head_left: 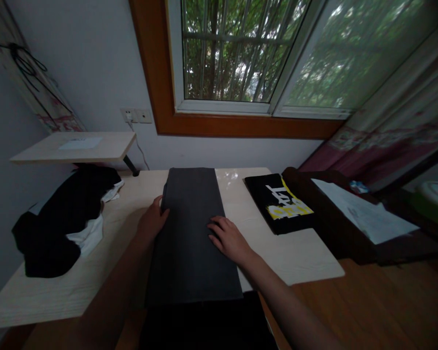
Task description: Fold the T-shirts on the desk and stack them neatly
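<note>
A long dark grey rectangular board [193,253] lies on the light wooden table in front of me, its near end at the table's front edge. A second layer shows under its upper left edge. My left hand [154,218] grips that left edge, thumb on top and fingers along the side. On the right edge rests my right hand [230,237], its fingers spread over the surface. To the right lies a folded black garment [257,199] with a white and yellow print. At left is a heap of black clothing [58,223] with white parts.
The pale table [295,262] stands below a window [241,53]. A raised shelf [113,146] with a paper on it is at the back left, near a wall socket [136,115]. On the right, a white sheet [365,211] lies on a dark brown surface beside the curtain [394,112].
</note>
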`<action>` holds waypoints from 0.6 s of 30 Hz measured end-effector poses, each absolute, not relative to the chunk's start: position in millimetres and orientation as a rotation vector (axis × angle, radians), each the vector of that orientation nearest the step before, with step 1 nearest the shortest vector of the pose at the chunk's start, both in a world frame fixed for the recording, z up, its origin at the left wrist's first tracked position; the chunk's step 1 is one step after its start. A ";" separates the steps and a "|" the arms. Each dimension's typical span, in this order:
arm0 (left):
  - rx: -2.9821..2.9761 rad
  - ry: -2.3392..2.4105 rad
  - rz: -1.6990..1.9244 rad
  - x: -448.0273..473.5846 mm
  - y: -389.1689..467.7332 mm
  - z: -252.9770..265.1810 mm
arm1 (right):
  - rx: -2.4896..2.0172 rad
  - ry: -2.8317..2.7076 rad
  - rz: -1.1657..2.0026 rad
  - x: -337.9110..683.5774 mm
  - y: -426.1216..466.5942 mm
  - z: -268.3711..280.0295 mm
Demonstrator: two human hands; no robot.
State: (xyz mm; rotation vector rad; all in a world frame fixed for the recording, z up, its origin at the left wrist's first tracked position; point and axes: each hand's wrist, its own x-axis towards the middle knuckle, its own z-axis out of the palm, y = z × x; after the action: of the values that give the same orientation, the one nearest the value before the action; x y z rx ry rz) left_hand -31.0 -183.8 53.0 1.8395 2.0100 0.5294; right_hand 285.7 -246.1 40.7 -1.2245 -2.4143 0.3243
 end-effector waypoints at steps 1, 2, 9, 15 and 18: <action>1.858 2.005 0.548 -30.4 -186.7 52.2 | -1.226 -2.418 0.315 286.0 -246.8 39.1; 1.873 1.998 0.557 -29.7 -189.6 51.2 | -1.229 -2.423 0.306 286.5 -247.5 37.7; 1.840 1.992 0.524 -31.5 -200.2 43.8 | -1.246 -2.465 0.272 288.7 -252.2 36.0; 1.835 1.923 0.681 -40.8 -207.9 49.9 | -1.257 -2.487 0.274 288.2 -257.1 41.4; 1.807 1.924 0.653 -42.2 -211.0 52.3 | -1.272 -2.505 0.258 287.0 -261.0 44.0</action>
State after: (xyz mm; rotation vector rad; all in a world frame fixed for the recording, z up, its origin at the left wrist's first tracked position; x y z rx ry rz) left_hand -42.2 -211.0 52.3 1.8068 1.9242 0.6534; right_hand 287.0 -261.0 44.0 -1.2718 -2.5045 0.2581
